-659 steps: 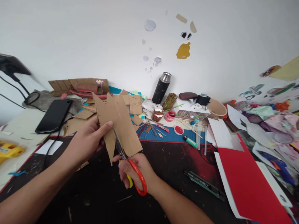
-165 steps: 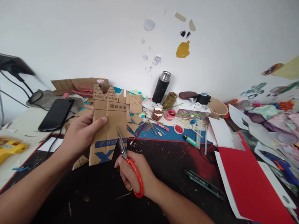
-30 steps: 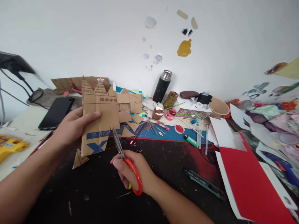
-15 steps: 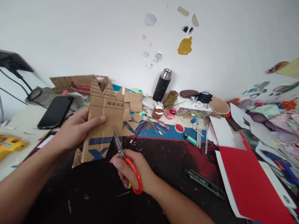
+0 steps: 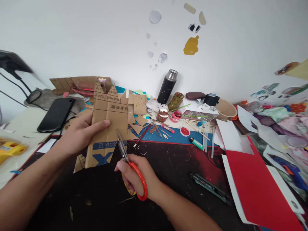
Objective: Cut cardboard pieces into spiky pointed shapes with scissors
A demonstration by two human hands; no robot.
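My left hand (image 5: 83, 130) grips a piece of printed brown cardboard (image 5: 109, 112) by its left side, thumb flat on its face and the other fingers hidden behind. The cardboard is held up at a slant, with jagged points along its top and blue print low down. In my right hand (image 5: 138, 175) is a pair of scissors (image 5: 123, 149) with red and yellow handles. Their blades point up and reach the cardboard's lower right part, where the edge is cut at a slant. Another small cardboard piece (image 5: 79, 163) shows behind the lower left corner.
A utility knife (image 5: 209, 188) lies on the dark mat, left of red paper (image 5: 264, 186). Behind are a black thermos (image 5: 166, 86), paint jars (image 5: 163, 114), a glue stick (image 5: 196, 143) and cardboard scraps (image 5: 137, 128). At left lie a phone (image 5: 55, 115) and a yellow tool (image 5: 11, 149).
Both hands and the cardboard stay almost in place. The yellow scissor handle now shows more below my right hand, and the view has shifted slightly.
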